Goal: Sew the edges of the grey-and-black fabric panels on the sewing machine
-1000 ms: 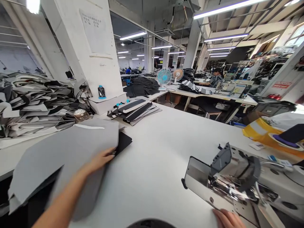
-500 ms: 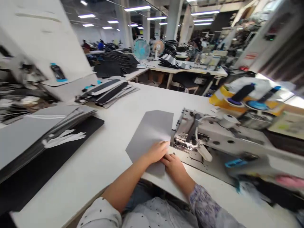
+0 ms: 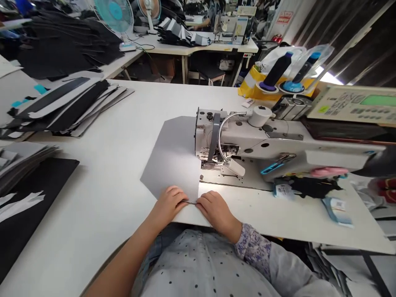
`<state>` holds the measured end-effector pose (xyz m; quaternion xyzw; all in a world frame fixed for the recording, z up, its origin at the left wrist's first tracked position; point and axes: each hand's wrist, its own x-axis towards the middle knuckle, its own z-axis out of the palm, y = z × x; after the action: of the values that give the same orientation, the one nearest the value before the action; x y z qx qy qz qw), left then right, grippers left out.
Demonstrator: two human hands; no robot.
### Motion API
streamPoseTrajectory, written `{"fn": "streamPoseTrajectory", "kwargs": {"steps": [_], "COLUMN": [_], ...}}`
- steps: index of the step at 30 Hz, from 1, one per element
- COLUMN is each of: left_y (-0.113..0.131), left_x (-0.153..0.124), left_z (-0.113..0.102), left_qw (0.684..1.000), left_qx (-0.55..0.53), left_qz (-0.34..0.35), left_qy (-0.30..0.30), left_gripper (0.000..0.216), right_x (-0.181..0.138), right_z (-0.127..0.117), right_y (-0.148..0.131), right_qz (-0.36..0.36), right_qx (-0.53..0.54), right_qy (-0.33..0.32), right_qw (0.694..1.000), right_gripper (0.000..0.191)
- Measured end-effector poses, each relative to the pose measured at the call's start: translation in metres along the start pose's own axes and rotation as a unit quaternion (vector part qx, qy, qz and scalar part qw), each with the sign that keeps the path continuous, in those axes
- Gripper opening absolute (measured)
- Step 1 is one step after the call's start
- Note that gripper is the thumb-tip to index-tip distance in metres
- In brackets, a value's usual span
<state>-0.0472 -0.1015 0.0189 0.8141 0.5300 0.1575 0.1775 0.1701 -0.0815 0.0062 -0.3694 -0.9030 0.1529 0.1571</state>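
beside the sewing machine (image 3: pixel 244 140), left hand (image 3: pixel 168 203) and right hand (image 3: pixel 216 211) press angular grey woven fabric (image 3: pixel 170 156).

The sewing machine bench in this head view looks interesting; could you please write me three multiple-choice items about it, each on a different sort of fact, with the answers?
1. Where does the grey sheet lie?
A. On the floor
B. On the white table, against the left side of the sewing machine
C. On top of the fan

2. How many dark thread cones stand behind the machine?
A. One
B. Three
C. Two

3. What state are the hands in?
A. The left hand and right hand are both down at the sheet's near edge
B. Both are raised high above the sheet
C. Both are on the machine's control panel

Answers: 1 B, the sheet lies flat up to the machine. 2 C, two cones stand side by side. 3 A, both hands meet at that edge.
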Motion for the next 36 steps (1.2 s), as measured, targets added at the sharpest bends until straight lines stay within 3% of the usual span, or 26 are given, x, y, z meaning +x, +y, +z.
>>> {"fn": "streamPoseTrajectory", "kwargs": {"steps": [7, 12, 14, 18, 21, 30, 36], "left_y": [0.003, 0.017, 0.019, 0.010, -0.002, -0.015, -0.025], "left_x": [0.008, 0.017, 0.013, -0.002, -0.002, 0.078, 0.094], "left_z": [-0.005, -0.005, -0.003, 0.005, 0.012, 0.018, 0.015], "left_qw": [1.000, 0.995, 0.994, 0.989, 0.985, 0.983, 0.986], "left_qx": [0.003, 0.084, 0.109, 0.125, 0.132, 0.105, 0.075], "left_qz": [-0.015, -0.050, -0.025, 0.075, 0.099, 0.078, 0.063], "left_qy": [-0.010, -0.023, -0.017, 0.034, 0.054, 0.125, 0.134], "left_gripper": [0.025, 0.021, 0.020, 0.033, 0.035, 0.021, 0.018], "right_x": [0.005, 0.017, 0.015, 0.002, -0.002, 0.040, 0.049], "right_z": [0.001, 0.002, 0.003, 0.005, 0.005, 0.000, 0.000], "right_y": [-0.005, -0.010, -0.011, -0.010, -0.004, 0.037, 0.044], "right_qz": [0.094, 0.151, 0.142, 0.056, 0.024, 0.069, 0.082], "right_qx": [0.016, -0.011, -0.024, -0.072, -0.100, -0.143, -0.139], "right_qy": [0.008, 0.007, 0.006, -0.003, 0.009, 0.098, 0.127], "right_qw": [0.995, 0.988, 0.990, 0.996, 0.995, 0.982, 0.979], "right_gripper": [0.018, 0.015, 0.013, 0.009, 0.015, 0.021, 0.025]}}
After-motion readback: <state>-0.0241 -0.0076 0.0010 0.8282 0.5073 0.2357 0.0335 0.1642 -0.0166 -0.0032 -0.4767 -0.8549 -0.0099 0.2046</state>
